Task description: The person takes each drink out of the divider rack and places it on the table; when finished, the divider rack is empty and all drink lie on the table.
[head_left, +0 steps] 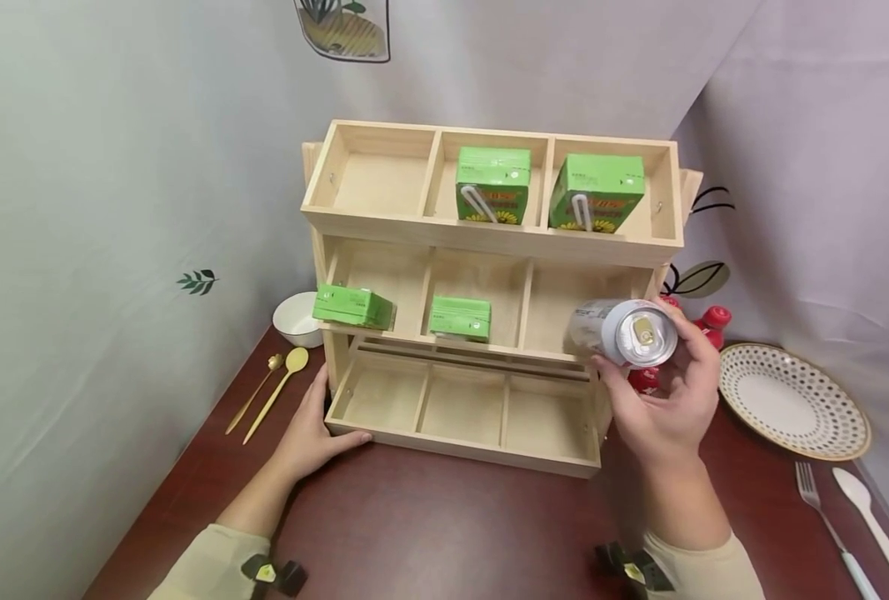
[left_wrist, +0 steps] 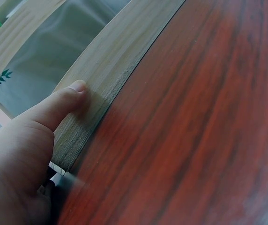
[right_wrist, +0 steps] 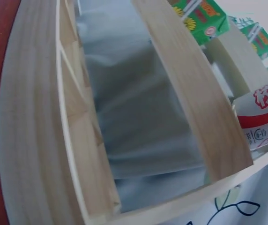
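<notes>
Can (head_left: 626,332) tilted, right hand (head_left: 669,404) curled round side.

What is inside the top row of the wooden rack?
A green carton in its middle compartment and another in its right one; I see nothing in the left. The front board hides both cartons' lower ends.
</notes>
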The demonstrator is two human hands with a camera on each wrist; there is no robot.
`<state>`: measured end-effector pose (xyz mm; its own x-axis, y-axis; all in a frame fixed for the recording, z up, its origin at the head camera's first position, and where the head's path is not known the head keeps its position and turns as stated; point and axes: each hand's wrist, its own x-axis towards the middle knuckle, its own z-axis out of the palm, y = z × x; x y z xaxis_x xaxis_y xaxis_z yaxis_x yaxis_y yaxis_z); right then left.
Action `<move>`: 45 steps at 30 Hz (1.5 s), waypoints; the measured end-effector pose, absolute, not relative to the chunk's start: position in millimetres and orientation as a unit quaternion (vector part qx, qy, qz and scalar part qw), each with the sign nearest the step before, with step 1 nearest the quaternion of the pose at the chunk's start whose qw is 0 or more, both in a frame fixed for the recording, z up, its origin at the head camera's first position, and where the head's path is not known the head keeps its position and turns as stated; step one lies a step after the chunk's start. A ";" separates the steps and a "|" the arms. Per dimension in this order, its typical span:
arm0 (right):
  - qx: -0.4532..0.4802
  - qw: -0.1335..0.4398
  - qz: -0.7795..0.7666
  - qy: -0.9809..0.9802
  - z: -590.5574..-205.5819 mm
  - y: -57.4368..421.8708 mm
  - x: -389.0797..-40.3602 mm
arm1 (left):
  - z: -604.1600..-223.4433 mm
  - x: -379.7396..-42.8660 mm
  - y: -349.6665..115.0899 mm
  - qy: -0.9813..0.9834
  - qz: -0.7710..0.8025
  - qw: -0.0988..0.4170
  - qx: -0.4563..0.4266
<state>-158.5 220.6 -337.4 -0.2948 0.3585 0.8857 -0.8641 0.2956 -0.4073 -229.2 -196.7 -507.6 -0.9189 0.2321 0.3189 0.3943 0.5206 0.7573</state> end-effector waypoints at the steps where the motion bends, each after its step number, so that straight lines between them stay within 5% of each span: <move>1: 0.221 0.558 0.554 -0.577 -336.0 221.6 -158.6 | -507.7 -228.7 -196.9 -0.868 -0.454 0.089 -0.179; 11: 0.183 0.610 0.583 -0.505 -324.8 242.9 -152.2 | -506.1 -228.4 -196.6 -0.869 -0.452 0.091 -0.181; 22: 0.006 0.628 0.589 -0.508 -313.6 280.0 -134.9 | -508.1 -227.8 -194.7 -0.868 -0.453 0.091 -0.183; 34: -0.246 0.542 0.510 -0.621 -333.8 325.6 -145.7 | -508.5 -229.6 -197.7 -0.870 -0.448 0.096 -0.181; 45: -0.317 0.398 0.344 -0.789 -372.5 362.6 -157.6 | -507.5 -229.5 -197.2 -0.870 -0.449 0.095 -0.181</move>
<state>-157.6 362.6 -372.5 -0.4833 0.7736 0.4099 0.2258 0.5624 -0.7954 -229.5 -197.2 -507.5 -0.9169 0.2293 0.3266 0.3991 0.5319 0.7469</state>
